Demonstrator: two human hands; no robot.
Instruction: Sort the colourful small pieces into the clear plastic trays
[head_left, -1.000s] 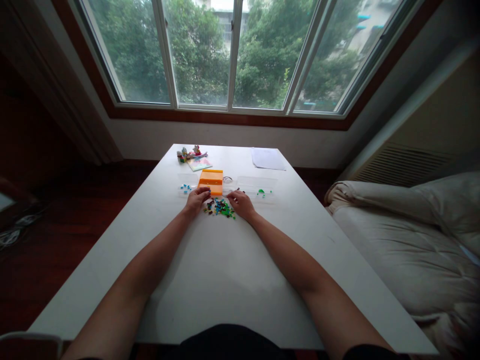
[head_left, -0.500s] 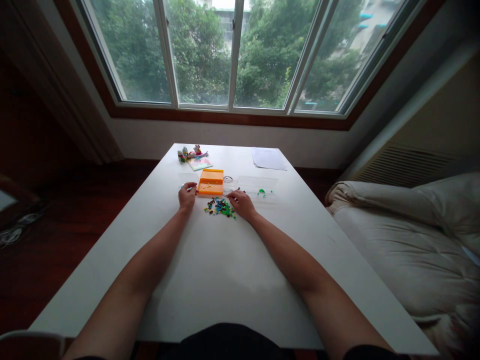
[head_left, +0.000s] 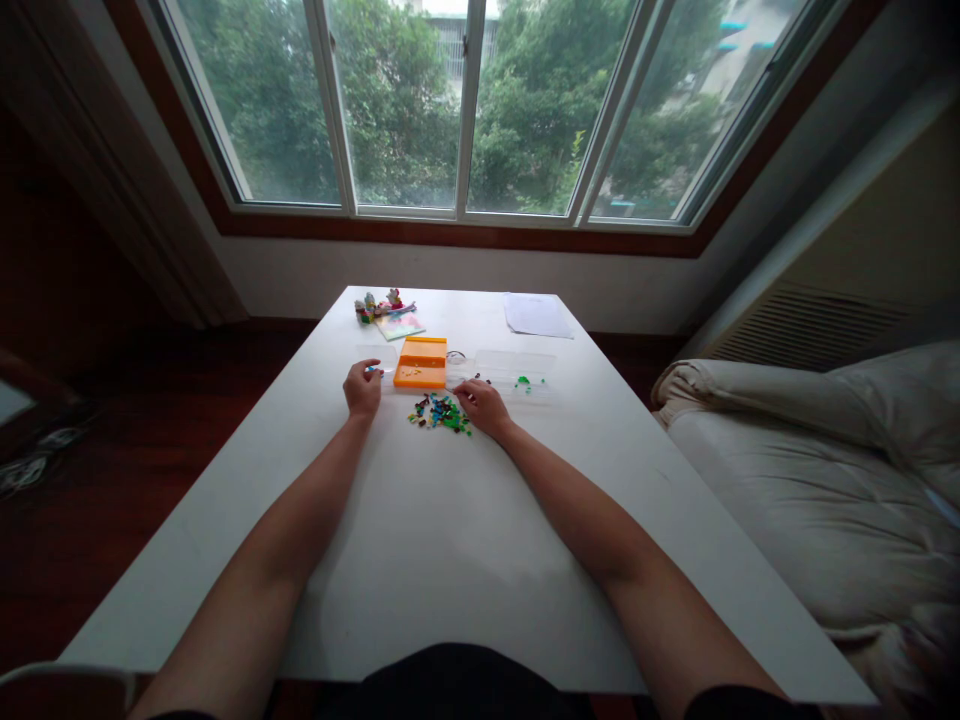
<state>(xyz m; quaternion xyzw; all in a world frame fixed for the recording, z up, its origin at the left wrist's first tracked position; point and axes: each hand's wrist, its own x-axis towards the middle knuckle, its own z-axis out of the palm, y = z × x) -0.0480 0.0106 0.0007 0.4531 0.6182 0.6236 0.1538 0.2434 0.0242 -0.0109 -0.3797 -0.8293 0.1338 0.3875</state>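
Observation:
My left hand (head_left: 363, 390) is over the clear tray (head_left: 386, 353) left of an orange box (head_left: 420, 382), its fingers pinched together. A speck of blue shows at those fingertips, too small to tell whether it is held or lies in the tray. At the right edge of a pile of small coloured building bricks (head_left: 442, 413) rests my right hand (head_left: 486, 407), thumb and fingers closed near the orange box's front right corner. Whatever they hold, if anything, is hidden. A few yellowish bits lie inside the orange box.
Right of the box, a clear compartment tray (head_left: 517, 362) holds some green bricks (head_left: 523, 382) and a few dark ones. Farther back are small brick figures (head_left: 366, 308), a colourful booklet (head_left: 401, 326) and white paper sheets (head_left: 537, 315). A couch (head_left: 750, 480) stands right of the table.
My left hand has moved a little left, away from the orange box and over the left clear tray. My right hand has stayed in nearly the same place.

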